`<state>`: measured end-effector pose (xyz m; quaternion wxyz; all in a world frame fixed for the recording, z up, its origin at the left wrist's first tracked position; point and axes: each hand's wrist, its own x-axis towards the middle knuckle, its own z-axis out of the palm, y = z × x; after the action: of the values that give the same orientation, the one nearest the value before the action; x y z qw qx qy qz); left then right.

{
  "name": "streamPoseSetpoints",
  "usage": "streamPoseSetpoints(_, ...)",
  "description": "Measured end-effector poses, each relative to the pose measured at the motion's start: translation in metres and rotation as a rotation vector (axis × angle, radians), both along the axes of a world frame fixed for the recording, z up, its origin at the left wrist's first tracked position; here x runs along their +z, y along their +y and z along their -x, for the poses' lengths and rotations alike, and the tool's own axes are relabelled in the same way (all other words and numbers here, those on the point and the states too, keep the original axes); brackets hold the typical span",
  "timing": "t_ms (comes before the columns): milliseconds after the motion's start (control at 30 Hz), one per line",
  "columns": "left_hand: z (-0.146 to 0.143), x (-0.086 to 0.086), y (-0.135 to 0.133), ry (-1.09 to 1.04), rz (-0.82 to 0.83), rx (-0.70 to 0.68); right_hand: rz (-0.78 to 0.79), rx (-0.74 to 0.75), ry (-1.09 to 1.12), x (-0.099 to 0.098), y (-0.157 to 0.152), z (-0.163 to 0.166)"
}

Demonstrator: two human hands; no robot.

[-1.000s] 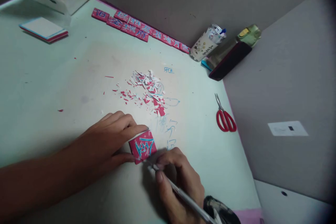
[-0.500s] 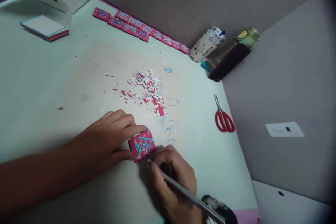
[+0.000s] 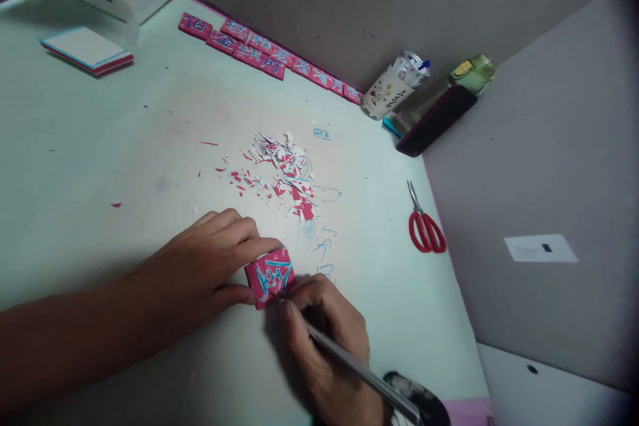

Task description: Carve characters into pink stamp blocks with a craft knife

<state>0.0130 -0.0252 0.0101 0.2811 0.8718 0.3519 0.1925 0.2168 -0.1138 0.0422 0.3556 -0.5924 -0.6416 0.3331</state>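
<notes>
While pinned: block (image 3: pixel 270 277), near edge.

Block (image 3: pixel 270 277) near the middle of the counter (image 3: pixel 100 146), pinned at its 9 o'clock side by the left hand (image 3: pixel 210 266). Right hand (image 3: pixel 324 339) at the block's 5 o'clock, tool (image 3: pixel 349 366) in its grip, tip at the block's edge. Shavings (image 3: pixel 279 173) at 12 o'clock. Scissors (image 3: pixel 424 223) at 3 o'clock. Row of blocks (image 3: pixel 264 56) along the back wall; cup (image 3: pixel 392 86) at its right end. Pad (image 3: pixel 87 50) far off at 10 o'clock.
</notes>
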Motion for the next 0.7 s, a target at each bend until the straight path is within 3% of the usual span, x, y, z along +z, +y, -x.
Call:
streamPoseSetpoints(333,-0.0091,-0.0019,0.0008,0.175,-0.276,-0.033,0.086,0.035,0.014,0.0035,0.0019,0.0002)
streamPoseSetpoints(700,-0.0095,0.0009,0.0013,0.264,-0.335,-0.054,0.062,0.085,-0.013,0.0024,0.0011,-0.0017)
